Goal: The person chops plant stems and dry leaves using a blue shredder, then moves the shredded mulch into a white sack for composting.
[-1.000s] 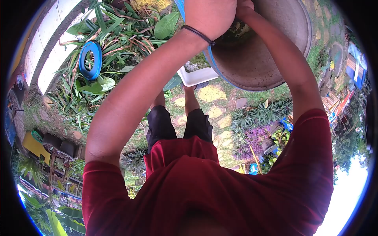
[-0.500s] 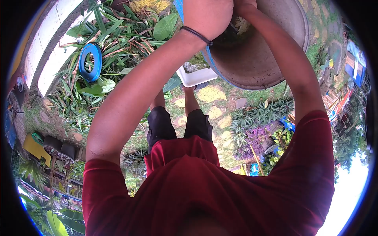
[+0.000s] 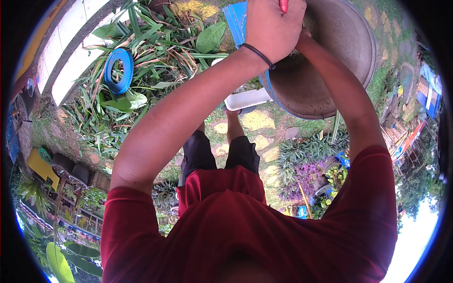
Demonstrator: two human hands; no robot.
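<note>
At the far side of the scene, a little right of the middle, I have the left hand [image 3: 276, 29] over the mouth of a large round drum [image 3: 339, 59], which lies with its brownish-grey inner wall turned toward my camera. The left hand is closed in a fist round a red piece [image 3: 283, 5], of which only a short end shows above the fingers; I cannot tell what the rest of it is. A dark band [image 3: 257, 55] circles the left wrist. The right hand [image 3: 304, 37] reaches in from the right, its forearm crossing the drum's opening, and it sits mostly behind the left hand; I cannot tell whether it grips anything or how wide its fingers are. The drum's outside shows blue [image 3: 234, 21] along its left edge. Just on the near side of the drum I see a white tray [image 3: 247, 99], partly hidden by it, and near the tray a bare foot [image 3: 232, 114]. To the left lies a broad heap of long green leaves [image 3: 160, 56], with a blue ring [image 3: 112, 85] resting on it and one wide leaf [image 3: 211, 37] between the ring and the drum. Yellow paving stones [image 3: 257, 120] run through the grass on my near side of the tray, and purple plants [image 3: 306, 177] grow to their right.
</note>
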